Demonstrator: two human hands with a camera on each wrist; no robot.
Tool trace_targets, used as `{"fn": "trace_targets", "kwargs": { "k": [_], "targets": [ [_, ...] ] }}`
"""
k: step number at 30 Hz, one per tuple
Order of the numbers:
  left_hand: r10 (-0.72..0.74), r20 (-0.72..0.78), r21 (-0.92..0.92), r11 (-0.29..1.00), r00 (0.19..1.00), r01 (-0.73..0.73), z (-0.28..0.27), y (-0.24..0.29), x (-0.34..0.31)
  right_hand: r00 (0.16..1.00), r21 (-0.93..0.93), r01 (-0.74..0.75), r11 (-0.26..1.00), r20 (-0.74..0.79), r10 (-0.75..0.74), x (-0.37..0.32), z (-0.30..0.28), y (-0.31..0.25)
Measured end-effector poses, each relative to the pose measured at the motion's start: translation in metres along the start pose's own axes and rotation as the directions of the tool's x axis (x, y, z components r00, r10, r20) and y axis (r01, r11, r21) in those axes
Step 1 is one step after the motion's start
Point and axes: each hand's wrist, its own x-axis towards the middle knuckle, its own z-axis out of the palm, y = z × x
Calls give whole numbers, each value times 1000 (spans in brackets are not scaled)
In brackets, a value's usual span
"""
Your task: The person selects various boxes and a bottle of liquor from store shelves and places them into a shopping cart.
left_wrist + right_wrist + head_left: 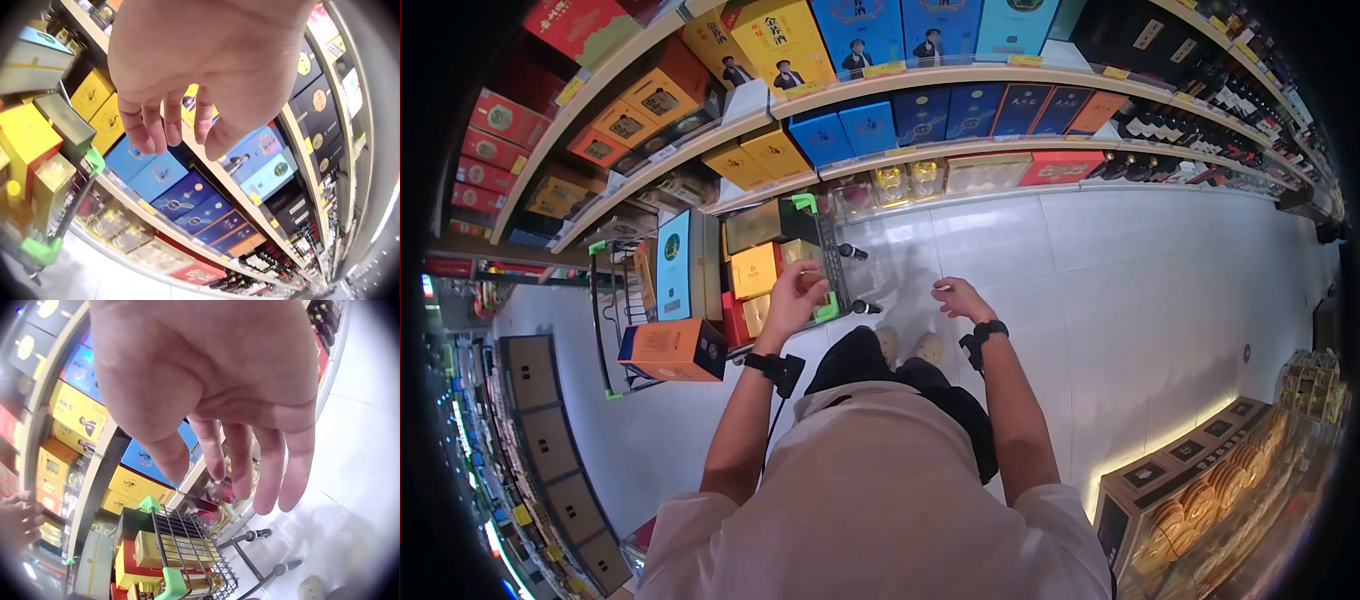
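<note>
My left hand (798,298) hovers over the near side of a shopping cart (827,305), its fingers loosely bent and holding nothing. To the right of the cart, my right hand (962,300) hangs over the floor with relaxed fingers and an empty palm. Gift boxes fill the cart: a tall light blue box (674,268), a yellow box with red sides (756,270) and a dark box (752,226). An orange and dark blue box (670,350) lies across the cart's near left end. Through the wire side, a bottle of amber liquid (201,584) shows in the right wrist view.
Shelves (960,75) of boxed goods curve along the front, with bottles (1180,125) toward the right. Pale tiled floor (1060,250) stretches right of the cart. A display counter with round goods (1200,500) stands at the lower right, and another shelf row (550,430) at the left.
</note>
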Motion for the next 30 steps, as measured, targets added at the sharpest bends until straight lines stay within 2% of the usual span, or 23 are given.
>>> {"fn": "trace_targets", "kwargs": {
  "k": [2,5,8,9,11,12,14,17,20,23,27,28,30],
  "targets": [
    [-23,30,60,998,999,21,15,-15,16,999,34,25,999,-49,-23,4,-9,-10],
    [-41,56,126,991,998,33,31,-5,31,991,80,61,995,-126,-50,11,-17,-19],
    [-69,106,127,990,992,55,40,1,57,950,-197,181,963,-217,-223,33,-30,-9],
    [-83,130,120,990,988,67,41,2,67,943,-204,189,961,-236,-236,35,-35,-6],
    [24,142,75,997,990,-35,44,-13,93,922,-222,211,952,-279,-270,41,-48,-5],
    [81,144,49,995,986,-89,45,-17,107,937,-131,172,976,-286,-203,39,-55,-14],
    [84,132,25,996,988,-88,48,-11,130,960,57,78,995,-274,-60,29,-71,-32],
    [88,110,-33,996,990,-85,50,-19,166,949,34,92,995,-306,-77,45,-97,-36],
    [64,121,60,996,991,-72,48,-7,183,949,83,86,993,-311,-56,46,-104,-55],
    [-36,103,25,999,994,33,49,-19,206,963,210,83,974,-268,-24,55,-114,-76],
    [-209,61,39,978,976,207,39,-59,243,974,192,160,968,-190,-123,98,-136,-78],
    [-247,22,50,968,969,246,35,-78,249,979,151,120,981,-183,-92,108,-140,-83],
    [-321,-79,-29,947,944,320,41,-73,245,985,198,107,974,-152,-77,117,-148,-93]
  ]
}}
